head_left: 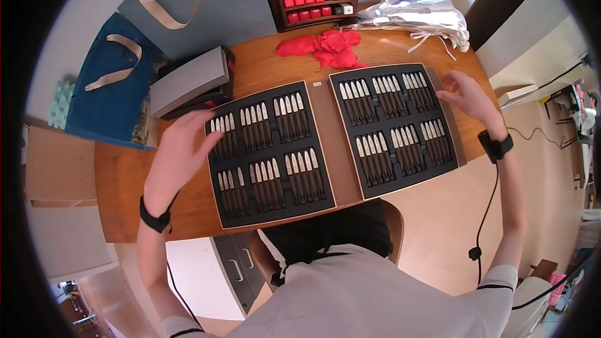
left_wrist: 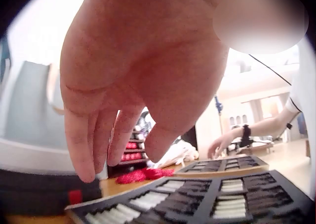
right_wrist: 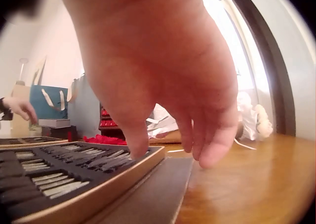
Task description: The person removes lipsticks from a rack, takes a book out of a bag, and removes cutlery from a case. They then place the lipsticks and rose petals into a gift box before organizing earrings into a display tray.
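Observation:
A large two-panel case lies spread flat, with a brown spine (head_left: 339, 150) in its middle. Its left black tray (head_left: 256, 215) and right black tray (head_left: 400, 183) hold groups of slim dark sticks with pale pointed tips (head_left: 292, 104). My left hand (head_left: 178, 150) hovers at the left tray's upper outer corner, thumb spread from relaxed fingers and nothing held. At the right tray's far outer edge is my right hand (head_left: 471, 97), fingers loosely bent and also holding nothing. In the right wrist view its thumb (right_wrist: 137, 145) hangs close beside the case's pale rim (right_wrist: 148, 160).
Red petals (head_left: 335, 44) lie behind the case, near a wooden rack (head_left: 313, 9) of small boxes. A silver-wrapped bundle (head_left: 416, 12) sits at the back right. Grey box (head_left: 191, 81), blue bag (head_left: 103, 97) and large grey bag (head_left: 231, 9) stand at the left.

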The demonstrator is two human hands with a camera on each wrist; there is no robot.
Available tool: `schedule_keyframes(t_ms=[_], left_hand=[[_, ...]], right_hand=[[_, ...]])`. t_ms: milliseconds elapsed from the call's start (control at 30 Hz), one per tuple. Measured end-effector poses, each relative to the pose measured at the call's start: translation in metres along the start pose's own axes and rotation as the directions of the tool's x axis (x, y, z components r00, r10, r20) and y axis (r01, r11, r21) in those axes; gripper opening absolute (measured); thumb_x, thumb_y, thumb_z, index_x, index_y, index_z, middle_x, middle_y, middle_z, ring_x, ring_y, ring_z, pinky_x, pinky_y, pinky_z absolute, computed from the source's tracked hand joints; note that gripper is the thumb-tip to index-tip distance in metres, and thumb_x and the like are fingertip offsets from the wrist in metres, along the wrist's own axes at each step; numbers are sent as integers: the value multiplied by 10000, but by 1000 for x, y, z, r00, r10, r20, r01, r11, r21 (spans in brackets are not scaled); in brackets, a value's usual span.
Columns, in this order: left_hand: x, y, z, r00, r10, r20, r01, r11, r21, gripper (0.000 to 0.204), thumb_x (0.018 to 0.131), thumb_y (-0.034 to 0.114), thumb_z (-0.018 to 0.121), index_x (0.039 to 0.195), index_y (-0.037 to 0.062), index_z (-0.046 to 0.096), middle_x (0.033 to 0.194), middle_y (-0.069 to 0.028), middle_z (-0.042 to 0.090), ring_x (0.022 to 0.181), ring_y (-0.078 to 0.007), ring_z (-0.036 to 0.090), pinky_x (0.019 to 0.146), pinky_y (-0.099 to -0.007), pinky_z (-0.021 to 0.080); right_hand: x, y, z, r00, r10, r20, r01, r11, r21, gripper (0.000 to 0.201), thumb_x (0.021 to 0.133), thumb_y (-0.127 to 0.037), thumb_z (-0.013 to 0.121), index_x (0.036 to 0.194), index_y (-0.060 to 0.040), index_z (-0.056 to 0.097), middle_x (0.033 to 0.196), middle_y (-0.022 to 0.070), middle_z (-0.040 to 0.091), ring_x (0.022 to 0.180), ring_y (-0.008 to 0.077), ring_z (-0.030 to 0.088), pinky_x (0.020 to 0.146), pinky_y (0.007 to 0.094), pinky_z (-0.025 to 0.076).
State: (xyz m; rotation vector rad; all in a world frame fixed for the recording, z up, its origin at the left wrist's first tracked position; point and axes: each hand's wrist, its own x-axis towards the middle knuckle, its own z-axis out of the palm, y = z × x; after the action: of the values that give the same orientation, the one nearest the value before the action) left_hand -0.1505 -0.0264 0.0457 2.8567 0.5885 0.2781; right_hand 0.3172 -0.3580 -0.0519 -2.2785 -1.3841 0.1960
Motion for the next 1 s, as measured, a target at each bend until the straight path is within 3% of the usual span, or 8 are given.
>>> schedule_keyframes(t_ms=[33, 133, 233, 367, 567, 667, 767, 1000], left_hand=[[-15, -18, -2, 992, -122, 39, 121, 992, 23, 323, 947, 132, 717, 1217, -38, 666, 1119, -207, 722, 1032, -335, 705, 914, -365, 551], [-60, -55, 3, 921, -347, 176, 372, 917, -144, 283, 979, 118, 689, 1204, -54, 679, 1067, -178, 743, 1001, -240, 719, 884, -333, 561], [-80, -64, 10, 873, -342, 347, 450, 838, -307, 312, 1010, 110, 657, 1285, -37, 655, 1133, -142, 737, 1046, -172, 697, 934, -311, 553], [-80, -61, 25, 880, -271, 390, 467, 637, -613, 449, 1045, 127, 608, 1466, 4, 512, 1311, -127, 670, 1150, -184, 663, 1041, -322, 517], [-67, -59, 23, 833, -340, 436, 545, 376, -749, 468, 1069, 195, 575, 1488, 16, 470, 1343, -145, 642, 1154, -215, 673, 1029, -341, 534], [-61, -61, 19, 803, -378, 460, 567, 252, -784, 475, 1067, 241, 582, 1476, 25, 476, 1336, -141, 637, 1115, -206, 689, 994, -331, 549], [-55, -65, 23, 767, -414, 490, 587, 146, -796, 488, 1055, 261, 601, 1465, 24, 483, 1326, -131, 633, 1044, -178, 700, 945, -318, 562], [-44, -69, 37, 739, -436, 513, 660, 316, -682, 443, 1006, 253, 673, 1363, 5, 587, 1171, -56, 699, 1005, -96, 661, 890, -236, 505]], right_hand=[[-4, 5, 1, 998, 52, -35, -53, 998, -21, 343, 933, -263, 771, 1103, 18, 669, 820, 50, 674, 726, 123, 614, 683, 296, 509], [-8, -3, -8, 927, 267, 264, -321, 928, 188, 383, 951, -278, 756, 1149, 35, 658, 827, 39, 675, 702, 114, 618, 645, 277, 509], [-10, 25, -1, 907, 299, 295, -383, 878, 286, 337, 962, -287, 747, 1112, 5, 670, 809, 9, 667, 653, 83, 620, 599, 242, 497], [-9, 34, 0, 856, 356, 374, -485, 804, 343, 358, 943, -346, 770, 1016, -4, 693, 746, 11, 649, 621, 84, 619, 575, 231, 493], [-10, 42, -2, 787, 244, 567, -546, 702, 456, 333, 1033, -353, 644, 954, -38, 716, 634, -27, 606, 533, 58, 562, 504, 212, 440], [-16, 44, -1, 795, 171, 582, -527, 670, 523, 327, 1035, -342, 642, 1054, -27, 726, 658, -34, 615, 525, 46, 555, 502, 200, 440], [-25, 38, 0, 809, 254, 530, -569, 567, 596, 346, 1039, -347, 637, 1144, -27, 714, 692, -47, 631, 528, 21, 549, 501, 179, 433], [-34, 27, -4, 831, 283, 479, -556, 433, 709, 338, 1041, -363, 640, 1183, -61, 694, 700, -89, 620, 538, -17, 518, 517, 154, 423]])
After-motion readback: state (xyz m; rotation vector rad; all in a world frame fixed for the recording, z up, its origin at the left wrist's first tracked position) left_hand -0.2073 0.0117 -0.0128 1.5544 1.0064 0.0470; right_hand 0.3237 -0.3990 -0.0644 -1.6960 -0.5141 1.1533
